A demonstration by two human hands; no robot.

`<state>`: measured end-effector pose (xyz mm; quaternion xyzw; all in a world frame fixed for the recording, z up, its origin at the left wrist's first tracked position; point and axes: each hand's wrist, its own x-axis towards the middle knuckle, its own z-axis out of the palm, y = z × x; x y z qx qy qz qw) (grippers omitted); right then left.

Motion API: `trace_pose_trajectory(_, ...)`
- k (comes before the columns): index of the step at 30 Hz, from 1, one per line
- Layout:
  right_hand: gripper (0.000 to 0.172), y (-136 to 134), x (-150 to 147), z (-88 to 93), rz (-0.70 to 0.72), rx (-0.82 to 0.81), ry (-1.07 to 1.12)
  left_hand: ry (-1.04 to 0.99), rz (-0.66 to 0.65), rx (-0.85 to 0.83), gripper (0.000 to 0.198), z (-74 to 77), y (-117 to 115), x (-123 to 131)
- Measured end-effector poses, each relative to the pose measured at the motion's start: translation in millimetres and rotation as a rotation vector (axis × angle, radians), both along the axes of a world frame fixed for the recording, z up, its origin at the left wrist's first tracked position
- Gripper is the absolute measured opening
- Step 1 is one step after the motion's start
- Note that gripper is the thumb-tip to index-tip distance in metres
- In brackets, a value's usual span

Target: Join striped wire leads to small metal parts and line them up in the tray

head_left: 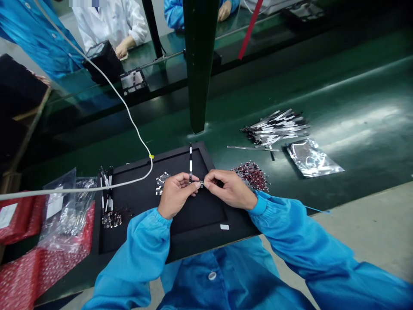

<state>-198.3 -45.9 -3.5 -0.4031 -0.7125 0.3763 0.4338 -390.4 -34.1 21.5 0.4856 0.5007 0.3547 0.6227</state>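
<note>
Over a black foam tray [142, 165], my left hand [176, 192] pinches the lower end of a thin black-and-white flex cable strip [190, 157], which points away from me. My right hand [227, 186] meets it from the right, its thumb and forefinger closed at a tiny part by the strip's end; that part is too small to name. Small black-and-white pieces [161, 181] lie just left of my left hand. Beyond my right hand is a heap of tiny red and silver parts [253, 175]. A bundle of similar strips [109, 198] rests on the tray's left side.
A pile of strips [277, 127] and a silver bag [312, 158] lie at right. A green post [200, 64] rises behind the tray. A white cable [129, 112] hangs across the left. Red bubble-wrap [54, 267] sits at left. Co-workers [109, 21] work across the bench.
</note>
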Motion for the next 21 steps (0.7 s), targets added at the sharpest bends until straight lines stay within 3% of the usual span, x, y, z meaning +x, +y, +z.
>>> trace_pose_trajectory(16,0.011,-1.1,-0.8,-3.6,-0.029,-0.024,0.001,-0.019,-0.003,-0.009,0.023,-3.6,-0.2,-0.1)
trace_pose_trajectory(21,0.009,-1.6,-1.9,-2.9,-0.042,-0.017,-0.004,0.068,0.002,0.093,0.02,-3.7,-1.4,1.2)
